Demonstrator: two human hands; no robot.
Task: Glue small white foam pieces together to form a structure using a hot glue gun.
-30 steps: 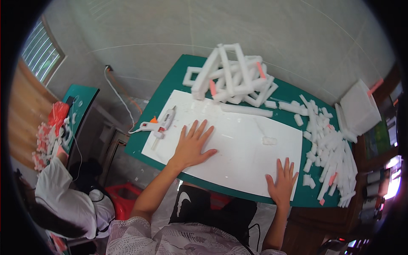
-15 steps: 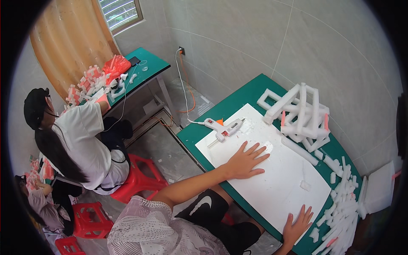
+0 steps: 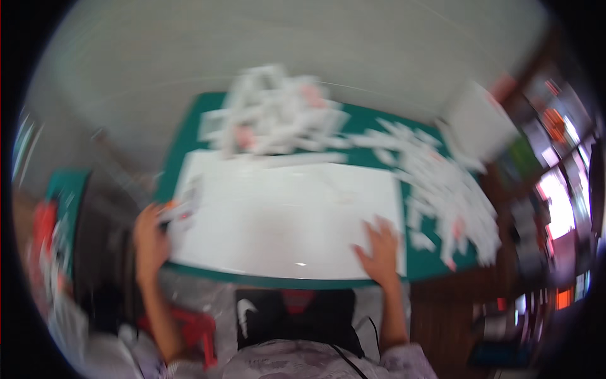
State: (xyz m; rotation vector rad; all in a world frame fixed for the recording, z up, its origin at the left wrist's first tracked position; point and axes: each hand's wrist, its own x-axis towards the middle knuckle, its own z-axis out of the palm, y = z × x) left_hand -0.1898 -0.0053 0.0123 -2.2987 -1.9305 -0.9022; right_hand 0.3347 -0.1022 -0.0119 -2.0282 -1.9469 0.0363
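Observation:
The whole view is smeared by motion. At the left edge of the green table, my left hand (image 3: pixel 151 243) is at the rear end of a white hot glue gun (image 3: pixel 184 213) with an orange part beside it; the blur hides whether the fingers grip it. My right hand (image 3: pixel 380 252) rests near the right edge of a white board (image 3: pixel 278 234), fingers spread and holding nothing. Beyond the board stands a stack of white foam frames (image 3: pixel 268 117) with pink bits. One long foam strip (image 3: pixel 306 159) lies along the board's far edge.
Many loose white foam strips (image 3: pixel 442 183) are heaped on the right of the green table (image 3: pixel 252 279). A white foam block (image 3: pixel 476 123) stands behind them, near crowded shelves (image 3: pixel 536 221). At the left are a red stool (image 3: pixel 196 328), a co-worker and another green table (image 3: pixel 69 183).
My view has swung to the right and now faces the table squarely. My left hand has left the board's middle for the glue gun at the left edge. My right hand stays open on the board.

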